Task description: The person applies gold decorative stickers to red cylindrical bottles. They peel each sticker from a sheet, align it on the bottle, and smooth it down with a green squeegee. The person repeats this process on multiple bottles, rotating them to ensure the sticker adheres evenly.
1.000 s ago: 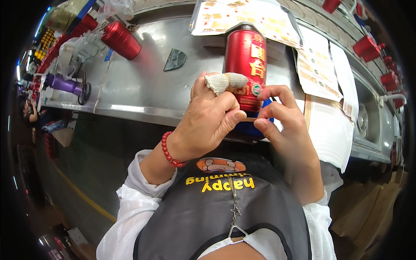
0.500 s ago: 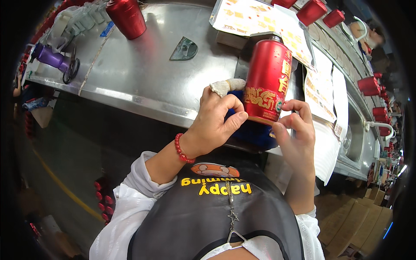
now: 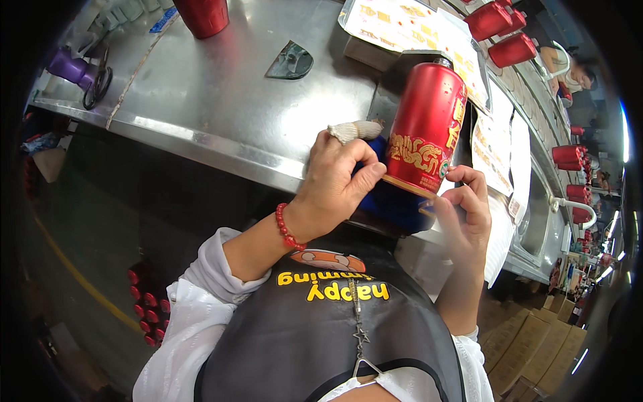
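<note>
A red metallic bottle [image 3: 426, 124] with gold decoration and a dark neck lies tilted over something blue [image 3: 395, 213] at the bench edge, its gold-rimmed base toward me. My left hand [image 3: 339, 174] is closed at the bottle's lower left, thumb and forefinger pressed to the base edge. A knitted off-white finger cover [image 3: 355, 130] is on one of its fingers. By the lower right side of the bottle, my right hand [image 3: 467, 213] has curled fingers, with its thumb blurred close to the base. What is between those fingers, if anything, is too small to make out.
White sheets with gold and red prints [image 3: 395, 21] lie beyond the bottle. A dark curved scraper-like plate [image 3: 291, 60] rests on the metal bench [image 3: 221, 87]. Another red bottle [image 3: 203, 17] stands at the far left, near a purple tool with a cord [image 3: 70, 69]. A sink [image 3: 538, 231] is at right.
The view has shifted slightly, so the bottle appears a little farther right. My right hand's fingers have moved slightly at the bottle's base; the left keeps its hold.
</note>
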The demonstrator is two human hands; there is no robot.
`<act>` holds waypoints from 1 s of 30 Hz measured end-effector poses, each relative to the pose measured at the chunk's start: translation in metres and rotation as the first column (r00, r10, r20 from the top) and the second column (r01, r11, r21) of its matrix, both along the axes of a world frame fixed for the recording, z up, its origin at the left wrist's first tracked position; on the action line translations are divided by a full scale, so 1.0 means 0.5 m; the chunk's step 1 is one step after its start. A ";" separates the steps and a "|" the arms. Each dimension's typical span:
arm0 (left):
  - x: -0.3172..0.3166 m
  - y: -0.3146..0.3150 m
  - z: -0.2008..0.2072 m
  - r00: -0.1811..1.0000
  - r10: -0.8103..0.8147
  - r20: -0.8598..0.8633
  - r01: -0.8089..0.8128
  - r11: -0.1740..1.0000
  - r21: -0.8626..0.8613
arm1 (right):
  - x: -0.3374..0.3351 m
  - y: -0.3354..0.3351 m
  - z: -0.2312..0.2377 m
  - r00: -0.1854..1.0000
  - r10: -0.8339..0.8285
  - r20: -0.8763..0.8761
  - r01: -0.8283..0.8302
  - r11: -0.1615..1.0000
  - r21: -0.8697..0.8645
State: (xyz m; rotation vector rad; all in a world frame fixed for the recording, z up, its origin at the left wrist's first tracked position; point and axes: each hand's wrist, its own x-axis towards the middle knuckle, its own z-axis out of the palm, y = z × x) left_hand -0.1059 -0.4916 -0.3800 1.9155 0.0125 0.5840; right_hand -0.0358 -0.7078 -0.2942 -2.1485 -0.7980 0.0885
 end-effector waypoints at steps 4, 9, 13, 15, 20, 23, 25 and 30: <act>-0.009 0.001 0.005 0.996 0.079 0.043 -0.086 0.973 0.215 | 0.003 -0.003 0.002 1.000 0.018 0.017 -0.018 1.000 -0.011; 0.002 0.016 0.041 0.997 0.064 0.043 -0.077 0.735 0.674 | 0.004 -0.004 0.002 1.000 0.016 -0.005 -0.016 1.000 0.005; 0.002 0.011 0.042 0.995 0.048 0.090 -0.095 0.754 0.650 | 0.006 -0.015 0.002 0.999 0.013 -0.051 -0.012 1.000 0.016; 0.006 0.016 0.030 0.998 -0.024 0.063 -0.007 0.892 0.451 | 0.006 -0.017 0.002 0.997 0.013 -0.074 -0.011 1.000 0.027; 0.018 0.004 0.011 0.995 -0.101 0.009 0.099 0.989 0.111 | 0.005 -0.020 0.000 0.997 0.004 -0.074 0.000 0.998 0.063; 0.019 -0.004 0.024 0.997 -0.075 -0.021 0.078 0.984 0.159 | 0.008 -0.024 -0.001 0.996 0.006 -0.087 0.000 0.997 0.075; 0.019 -0.006 0.024 0.998 -0.062 -0.030 0.067 0.976 0.206 | 0.009 -0.027 -0.004 0.995 0.007 -0.100 0.001 0.997 0.082; 0.018 -0.015 0.030 0.996 -0.027 -0.084 0.044 0.976 0.212 | 0.015 -0.034 -0.012 0.995 0.005 -0.097 0.003 0.996 0.087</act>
